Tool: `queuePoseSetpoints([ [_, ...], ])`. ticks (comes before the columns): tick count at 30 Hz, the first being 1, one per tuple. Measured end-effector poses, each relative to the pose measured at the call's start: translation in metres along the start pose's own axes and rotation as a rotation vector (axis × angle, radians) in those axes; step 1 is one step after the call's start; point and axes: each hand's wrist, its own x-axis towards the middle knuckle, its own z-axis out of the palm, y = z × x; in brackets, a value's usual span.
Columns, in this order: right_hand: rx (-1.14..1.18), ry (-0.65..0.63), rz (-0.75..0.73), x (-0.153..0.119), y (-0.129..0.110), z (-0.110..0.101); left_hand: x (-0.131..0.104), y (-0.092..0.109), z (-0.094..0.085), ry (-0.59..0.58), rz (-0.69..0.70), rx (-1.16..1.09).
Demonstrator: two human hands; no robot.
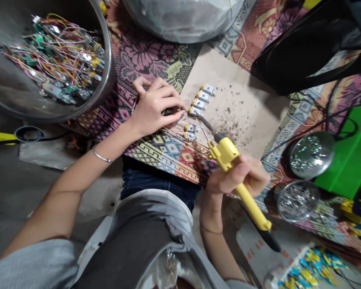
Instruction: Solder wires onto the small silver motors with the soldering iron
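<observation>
My right hand (239, 176) is wrapped round a yellow soldering iron (228, 151). The iron's dark tip meets the lowest small motor (194, 111) in a slanting row of several on a cardboard sheet (258, 106). My left hand (156, 105) is closed at the left of that row, its fingertips at thin wires that run to the motors; exactly what it pinches is too small to make out. Just below, two more motors (190, 131) with wires lie side by side near the table's front edge.
A large metal bowl (108, 72) of wired parts stands at the upper left. Two round dishes (312, 154) (297, 200) of small metal pieces sit at the right, by a green box (345, 152). A black object (307, 44) and a grey rounded container (186, 20) are at the back.
</observation>
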Motion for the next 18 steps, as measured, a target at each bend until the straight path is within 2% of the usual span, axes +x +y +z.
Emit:
queuePoseSetpoints([
  [3, -0.055, 0.078, 0.048, 0.0, -0.001, 0.004, -0.001, 0.003, -0.001, 0.067, -0.072, 0.015],
  [7, -0.023, 0.199, 0.056, 0.002, 0.004, 0.01, -0.003, 0.005, -0.003, 0.04, -0.056, 0.032],
  [10, 0.065, 0.252, 0.027, 0.005, 0.009, 0.013, -0.002, 0.009, -0.003, 0.085, -0.046, 0.025],
  [13, 0.134, 0.255, 0.019, 0.007, 0.011, 0.012, 0.0, 0.015, -0.003, 0.075, 0.002, 0.014],
  [18, 0.13, 0.162, 0.022, 0.005, 0.009, 0.006, -0.001, 0.022, -0.003, 0.041, 0.065, 0.01],
])
